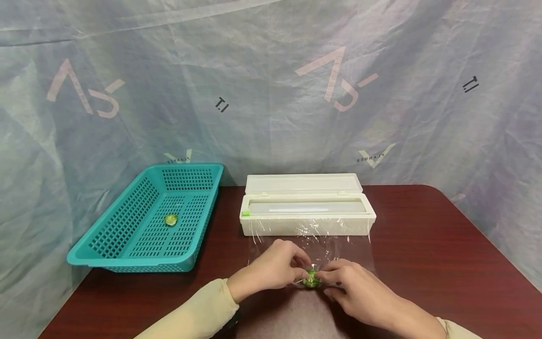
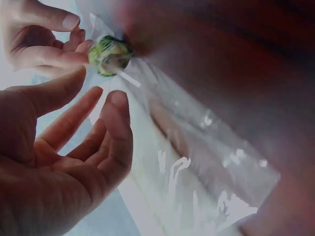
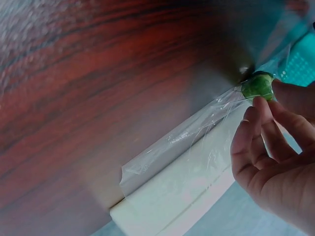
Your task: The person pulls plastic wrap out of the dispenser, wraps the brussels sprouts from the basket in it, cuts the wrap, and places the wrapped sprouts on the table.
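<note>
A small round green vegetable [image 1: 312, 280], lying under clear plastic wrap [image 2: 197, 147], sits at the wrap's near edge between both hands. On its left, my left hand [image 1: 277, 266] has its thumb tip close against it; in the left wrist view the curved fingers and thumb stand apart with a gap. From the other side my right hand [image 1: 360, 287] touches the vegetable with a fingertip. The right wrist view shows fingertips at the vegetable [image 3: 257, 87] and the film; whether they pinch it is unclear. The wrap runs back to a white dispenser box [image 1: 309, 228].
The dispenser's lid [image 1: 302, 184] is raised, with a green slider [image 1: 245, 213] at its left end. To the left stands a teal basket [image 1: 139, 262] holding another small yellow-green vegetable [image 1: 171, 220]. A grey printed curtain [image 1: 271, 94] hangs behind the dark red table [image 1: 423, 245].
</note>
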The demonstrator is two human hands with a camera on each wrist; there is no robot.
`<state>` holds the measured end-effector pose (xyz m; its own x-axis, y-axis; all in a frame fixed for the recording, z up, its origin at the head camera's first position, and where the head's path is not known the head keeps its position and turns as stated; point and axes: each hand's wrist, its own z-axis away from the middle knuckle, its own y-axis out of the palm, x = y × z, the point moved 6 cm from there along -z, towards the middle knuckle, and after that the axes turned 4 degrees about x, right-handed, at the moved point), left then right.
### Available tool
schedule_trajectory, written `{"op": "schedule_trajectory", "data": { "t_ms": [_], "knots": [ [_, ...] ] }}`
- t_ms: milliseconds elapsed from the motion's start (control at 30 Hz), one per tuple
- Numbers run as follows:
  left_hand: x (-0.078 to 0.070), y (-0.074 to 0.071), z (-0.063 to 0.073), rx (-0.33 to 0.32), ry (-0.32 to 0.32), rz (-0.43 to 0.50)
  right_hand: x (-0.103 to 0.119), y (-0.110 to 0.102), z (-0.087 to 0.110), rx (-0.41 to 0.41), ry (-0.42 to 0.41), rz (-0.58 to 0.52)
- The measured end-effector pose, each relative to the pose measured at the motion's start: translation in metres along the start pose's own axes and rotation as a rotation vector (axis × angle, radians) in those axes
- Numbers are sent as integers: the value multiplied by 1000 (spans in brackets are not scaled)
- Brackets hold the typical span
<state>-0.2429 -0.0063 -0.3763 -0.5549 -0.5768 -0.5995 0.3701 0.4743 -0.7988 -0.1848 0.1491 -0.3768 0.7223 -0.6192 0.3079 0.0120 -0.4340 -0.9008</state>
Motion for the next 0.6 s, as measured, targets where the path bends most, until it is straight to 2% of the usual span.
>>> {"op": "schedule_trajectory", "data": {
  "t_ms": [167, 233, 367, 600],
  "knots": [
    [-12, -9, 20, -124, 66, -138, -2, 0, -1, 16, 11, -12],
    [-19, -8, 29, -150, 97, -203, -3, 0, -1, 26, 23, -21],
    [-29, 0, 39, -134, 117, -262, -5, 0, -2, 38, 35, -38],
    [-30, 11, 38, -121, 110, -334, -8, 1, -3, 51, 46, -85]
  ]
}}
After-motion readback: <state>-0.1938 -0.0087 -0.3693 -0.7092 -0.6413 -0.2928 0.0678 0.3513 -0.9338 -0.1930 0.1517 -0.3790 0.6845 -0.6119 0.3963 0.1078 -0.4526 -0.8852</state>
